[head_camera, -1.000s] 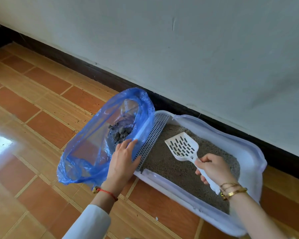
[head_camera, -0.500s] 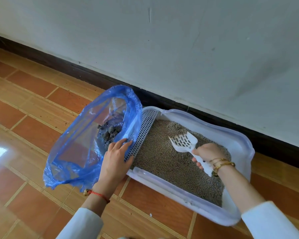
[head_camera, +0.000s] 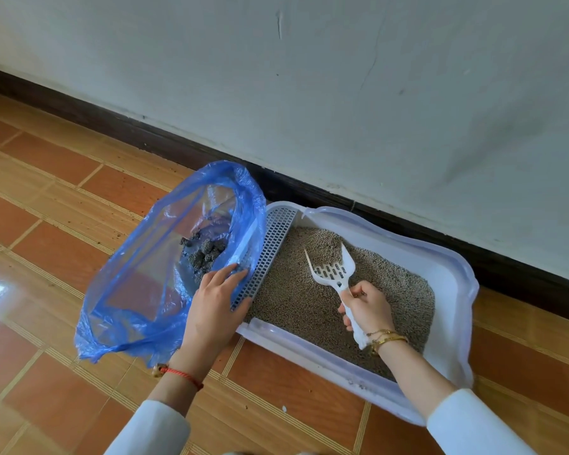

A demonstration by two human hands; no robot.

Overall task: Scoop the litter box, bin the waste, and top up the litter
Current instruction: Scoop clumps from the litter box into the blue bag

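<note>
Holding clumps (head_camera: 205,255) in bag (head_camera: 125,290), litter (head_camera: 296,297) filling box (head_camera: 447,277)

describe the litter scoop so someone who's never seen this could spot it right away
Against the wall sits a white litter box full of grey-brown litter. Over that litter, the right hand holds the white plastic scoop by its handle, its slotted head dug in toward the wall. It is the only slotted, fork-edged tool there, unlike the flat grey grate beside the blue bag.
</note>
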